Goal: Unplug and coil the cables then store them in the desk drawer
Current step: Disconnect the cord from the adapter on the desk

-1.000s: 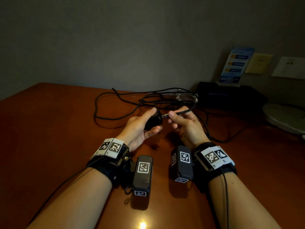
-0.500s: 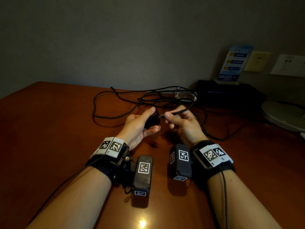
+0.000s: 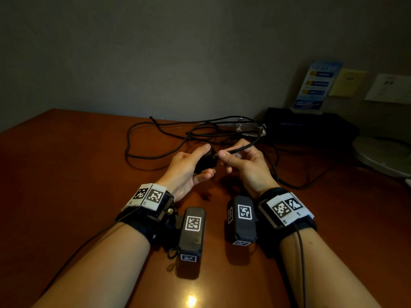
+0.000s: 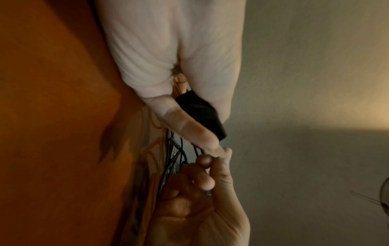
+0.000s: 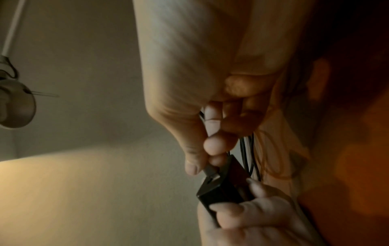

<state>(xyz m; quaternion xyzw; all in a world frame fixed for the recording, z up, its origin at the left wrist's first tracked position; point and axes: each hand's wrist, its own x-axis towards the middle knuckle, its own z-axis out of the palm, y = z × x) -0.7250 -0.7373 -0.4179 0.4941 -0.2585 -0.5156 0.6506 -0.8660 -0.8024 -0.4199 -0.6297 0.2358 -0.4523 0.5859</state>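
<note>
My left hand (image 3: 209, 161) grips a small black power adapter (image 3: 203, 163) above the brown desk (image 3: 66, 174), thumb on top and fingers underneath. My right hand (image 3: 225, 154) pinches the plug of a thin black cable (image 3: 244, 147) between thumb and forefinger. In the right wrist view the grey plug (image 5: 210, 170) sits at the port on the adapter's (image 5: 223, 188) end face. How deep it sits I cannot tell. The left wrist view shows the adapter (image 4: 200, 111) in my palm, with my right hand's fingertips (image 4: 205, 160) just past it. The cable trails back to the right.
Loose black cables (image 3: 178, 134) lie tangled at the back of the desk, near a clear glass object (image 3: 249, 128). A black box (image 3: 307, 123) with a blue card (image 3: 315, 85) stands at the back right. A round lamp base (image 3: 382, 154) is at the right edge. Wall sockets (image 3: 389, 87) are above.
My right thumb and the plug have come closer to the adapter, and less bare metal shows between them. Both hands drifted slightly left.
</note>
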